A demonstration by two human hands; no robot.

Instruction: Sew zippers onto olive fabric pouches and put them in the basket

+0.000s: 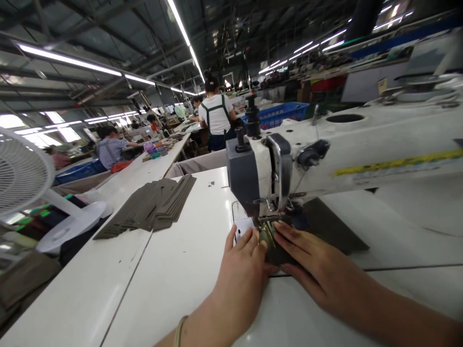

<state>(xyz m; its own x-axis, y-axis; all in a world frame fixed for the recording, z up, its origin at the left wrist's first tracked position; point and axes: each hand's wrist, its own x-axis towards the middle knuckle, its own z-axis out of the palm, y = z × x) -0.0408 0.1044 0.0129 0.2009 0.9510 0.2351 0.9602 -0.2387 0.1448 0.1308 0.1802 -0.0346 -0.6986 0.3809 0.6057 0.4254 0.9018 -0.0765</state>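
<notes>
A dark olive fabric piece with a brass-toothed zipper (268,235) lies under the needle area of a white sewing machine (390,144). My left hand (244,270) rests at its left edge, fingers spread on the bed beside a shiny metal plate (243,225), thumb near the fabric's front edge. On the right side of the zipper, my right hand (311,255) lies flat with outstretched fingers pressing the fabric. The presser foot and needle are hard to make out. A larger dark fabric panel (334,229) spreads behind my right hand, under the machine arm.
Grey-brown fabric pieces (152,205) lie fanned out on the white table (173,260) at left. A white fan (72,217) stands at the left edge. Beyond the machine are a blue crate (285,113) and a co-worker in a white shirt (218,115).
</notes>
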